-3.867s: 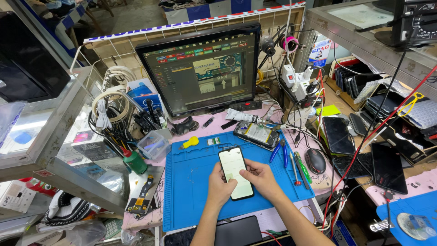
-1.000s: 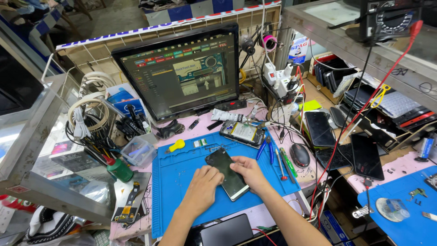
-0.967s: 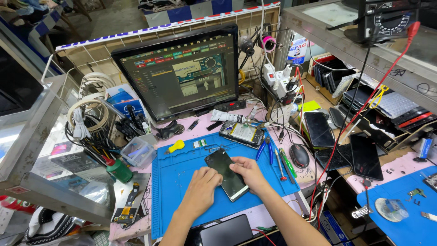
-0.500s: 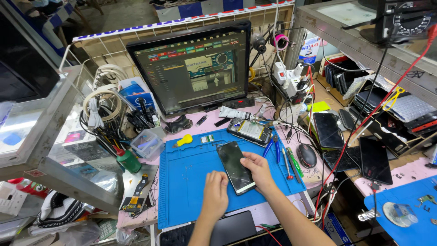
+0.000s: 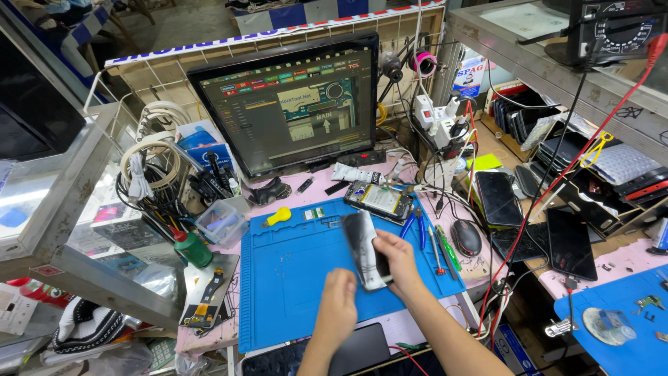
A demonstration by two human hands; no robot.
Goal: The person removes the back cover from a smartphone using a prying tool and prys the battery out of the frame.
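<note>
My right hand (image 5: 402, 260) grips a dark smartphone (image 5: 364, 248) by its right edge and holds it tilted above the blue work mat (image 5: 292, 278), its glossy face turned left. My left hand (image 5: 337, 308) hovers just below and left of the phone's lower end with its fingers curled; I cannot tell whether it touches the phone. An opened phone with bare insides (image 5: 379, 200) lies at the mat's far edge, beyond the held phone.
A monitor (image 5: 292, 104) stands behind the mat. A yellow tool (image 5: 278, 216), a green bottle (image 5: 191, 248), cable coils (image 5: 149, 160) and a small clear box (image 5: 221, 223) are at left. Screwdrivers (image 5: 433, 242), a mouse (image 5: 466, 237) and dark tablets (image 5: 570, 244) lie at right. Another dark phone (image 5: 348, 348) rests at the front edge.
The phone lay flat on the mat under both hands; now my right hand has raised and tilted it on edge. My left hand has come off it and drawn back.
</note>
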